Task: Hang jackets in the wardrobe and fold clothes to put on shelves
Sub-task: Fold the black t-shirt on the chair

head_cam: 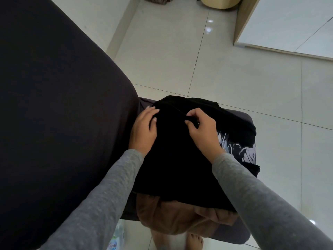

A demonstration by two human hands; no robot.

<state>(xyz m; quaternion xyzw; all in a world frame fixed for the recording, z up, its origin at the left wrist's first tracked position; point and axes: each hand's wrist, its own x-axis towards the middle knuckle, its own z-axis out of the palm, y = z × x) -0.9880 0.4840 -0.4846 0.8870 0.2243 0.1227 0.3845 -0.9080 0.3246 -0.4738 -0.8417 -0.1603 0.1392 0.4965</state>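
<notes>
Grey sleeves [100, 192] hide part of the black shirt [173, 159] lying on the seat [246, 120]. Left grip [144, 130] rests flat and relaxed at its left edge, right grip [203, 132] pinches a fold. Brown garment [180, 217] is half buried underneath. Open floor [252, 87] to the right.

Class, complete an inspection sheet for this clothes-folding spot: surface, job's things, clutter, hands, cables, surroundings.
Surface: dark grey padded seat beside a larger dark upholstered piece.
Job's things: black printed garment spread on the seat; brown garment under it at the near edge.
Clutter: plastic water bottle on the floor.
Hands: left hand rests flat on the black garment; right hand pinches a fold of it.
Cables: nothing seen.
Surroundings: pale tiled floor, white wood-edged panel, cream round container.
</notes>
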